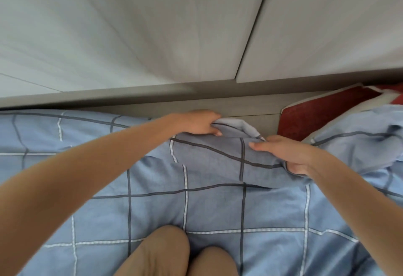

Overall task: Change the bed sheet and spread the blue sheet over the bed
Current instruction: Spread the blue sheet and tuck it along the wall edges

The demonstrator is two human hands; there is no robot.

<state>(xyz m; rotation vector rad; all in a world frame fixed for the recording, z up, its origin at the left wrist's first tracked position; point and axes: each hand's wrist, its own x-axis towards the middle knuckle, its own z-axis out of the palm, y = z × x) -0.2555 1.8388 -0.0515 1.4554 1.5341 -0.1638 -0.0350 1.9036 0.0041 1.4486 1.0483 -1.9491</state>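
The blue sheet point(218, 206), checked with dark and white lines, lies spread across the bed and fills the lower half of the view from the left edge to the right. Its far edge is folded back into a raised flap near the grey headboard ledge point(250, 103), and both hands are on that flap. The left hand point(199, 124) is closed over the far corner of the fold, fingers curled around the cloth, right at the ledge. The right hand point(287, 155) sits nearer and to the right, thumb on top and fingers tucked under the cloth, pinching the fold's right end. The hands are apart, with a stretch of folded sheet drawn between them.

To the right, the sheet is bunched in loose wrinkles, and a dark red mattress corner point(322, 114) with white trim shows bare beside it, against the ledge. Above the ledge stand pale grey cabinet panels point(130, 31) with a dark vertical seam between them. At the bottom of the view, the person's knees point(161, 251) in tan trousers rest on the sheet, directly below the hands.
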